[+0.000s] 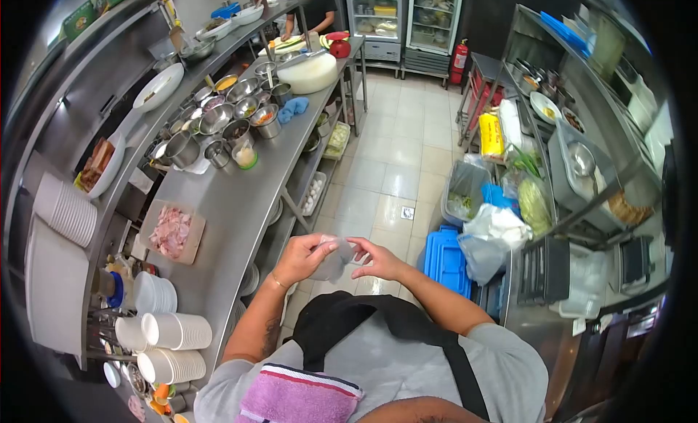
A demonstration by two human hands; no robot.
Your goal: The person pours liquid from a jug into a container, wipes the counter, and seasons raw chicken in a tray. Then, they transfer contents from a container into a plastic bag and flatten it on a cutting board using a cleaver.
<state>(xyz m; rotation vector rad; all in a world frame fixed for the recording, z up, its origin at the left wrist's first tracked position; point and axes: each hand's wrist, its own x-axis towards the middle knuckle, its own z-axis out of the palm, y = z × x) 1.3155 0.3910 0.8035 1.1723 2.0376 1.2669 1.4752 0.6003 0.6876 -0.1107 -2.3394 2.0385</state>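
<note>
My left hand (306, 257) is closed on the edge of a clear, roundish plastic piece (334, 263), held in front of my apron. On its other side is my right hand (377, 262), thumb and fingers apart, fingertips right at the plastic's right edge. Both hands are over the aisle, just right of the steel counter (240, 179). Farther left on that counter sits a plastic tub of raw, pinkish meat pieces (171, 232).
Metal bowls and pots (217, 120) crowd the counter's far half. White bowls (174, 330) are stacked at near left. Right of the aisle stand a blue lidded bin (445, 257), plastic bags (488, 238) and shelving. A person (316, 12) works at the far end.
</note>
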